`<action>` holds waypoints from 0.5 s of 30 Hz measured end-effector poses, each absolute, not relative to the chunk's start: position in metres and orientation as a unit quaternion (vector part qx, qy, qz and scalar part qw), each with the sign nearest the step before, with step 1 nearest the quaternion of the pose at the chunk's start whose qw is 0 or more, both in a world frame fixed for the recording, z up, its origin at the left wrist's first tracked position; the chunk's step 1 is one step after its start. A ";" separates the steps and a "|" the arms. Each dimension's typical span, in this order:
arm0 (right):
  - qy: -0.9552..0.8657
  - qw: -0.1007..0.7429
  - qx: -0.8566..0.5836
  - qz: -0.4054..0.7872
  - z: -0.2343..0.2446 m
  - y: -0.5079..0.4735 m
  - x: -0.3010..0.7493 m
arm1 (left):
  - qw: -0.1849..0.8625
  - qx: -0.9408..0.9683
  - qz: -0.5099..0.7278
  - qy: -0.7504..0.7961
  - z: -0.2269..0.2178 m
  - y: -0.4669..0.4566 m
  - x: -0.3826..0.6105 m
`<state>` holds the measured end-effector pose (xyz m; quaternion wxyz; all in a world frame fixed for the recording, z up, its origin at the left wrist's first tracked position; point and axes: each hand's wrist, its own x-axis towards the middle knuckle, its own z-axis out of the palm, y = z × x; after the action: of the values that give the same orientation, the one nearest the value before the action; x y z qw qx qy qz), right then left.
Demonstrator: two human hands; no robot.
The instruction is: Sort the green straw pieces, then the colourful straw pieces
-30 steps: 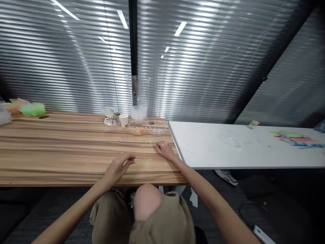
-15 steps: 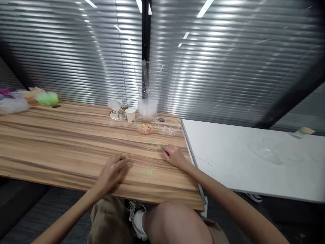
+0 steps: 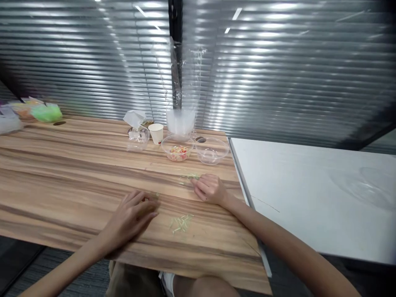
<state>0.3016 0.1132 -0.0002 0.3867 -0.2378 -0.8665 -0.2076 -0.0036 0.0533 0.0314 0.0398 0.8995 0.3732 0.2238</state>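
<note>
Pale green bits, indistinct near both hands, left loosely parted, right's pinch unclear

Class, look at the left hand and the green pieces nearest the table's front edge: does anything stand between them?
Nothing visible stands between the left hand and those green pieces; only wooden tabletop shows there. The right hand is farther back.

Your left hand has come down close to the worktop, and since half a second ago its thumb has opened away from the fingers. Your view also shifted, showing less of your knees.
</note>
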 end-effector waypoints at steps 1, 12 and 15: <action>-0.865 0.390 -0.236 -0.208 0.000 0.113 0.302 | 0.045 0.904 0.215 0.368 0.033 0.055 -0.002; -0.829 0.400 -0.361 -0.152 0.009 0.113 0.317 | 0.174 0.939 0.160 0.250 0.050 0.058 0.074; -0.821 0.413 -0.368 -0.145 0.012 0.112 0.320 | 0.218 0.940 0.133 0.225 0.052 0.069 0.080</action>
<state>0.3196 0.1117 0.0120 0.4125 -0.3679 -0.8207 -0.1446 0.0799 0.0694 0.0517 0.2176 0.9404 0.2250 0.1333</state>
